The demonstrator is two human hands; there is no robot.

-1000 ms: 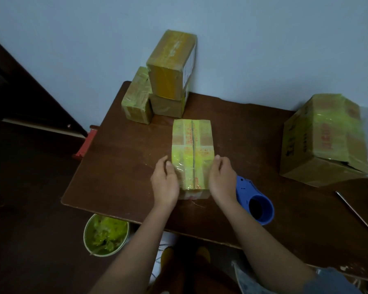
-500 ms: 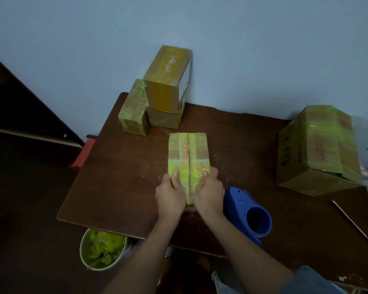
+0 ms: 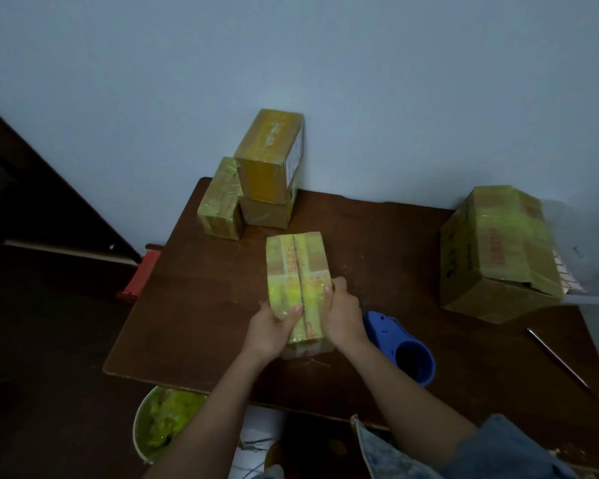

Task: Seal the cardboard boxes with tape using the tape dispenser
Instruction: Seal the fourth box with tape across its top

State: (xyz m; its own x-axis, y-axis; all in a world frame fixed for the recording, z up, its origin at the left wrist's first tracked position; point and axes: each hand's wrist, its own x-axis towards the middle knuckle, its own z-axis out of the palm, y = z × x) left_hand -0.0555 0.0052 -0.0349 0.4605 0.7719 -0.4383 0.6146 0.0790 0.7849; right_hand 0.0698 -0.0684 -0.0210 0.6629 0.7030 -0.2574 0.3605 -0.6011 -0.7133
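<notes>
Small cardboard box (image 3: 296, 271) sat at frame centre on worktop (image 3: 194, 305), centre seam untaped. Left hand (image 3: 268, 331) and right hand (image 3: 343, 314) gripped its near end. Blue tape dispenser (image 3: 400, 347) lay unused lower right. Three taped boxes (image 3: 253, 178) stacked upper centre; sealing appeared unfinished.

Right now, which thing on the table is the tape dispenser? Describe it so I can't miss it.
Start at the brown table and find the box gripped by both hands at its near edge. The tape dispenser lies just right of the right hand. It is the only blue plastic thing among yellow-brown boxes.
</notes>
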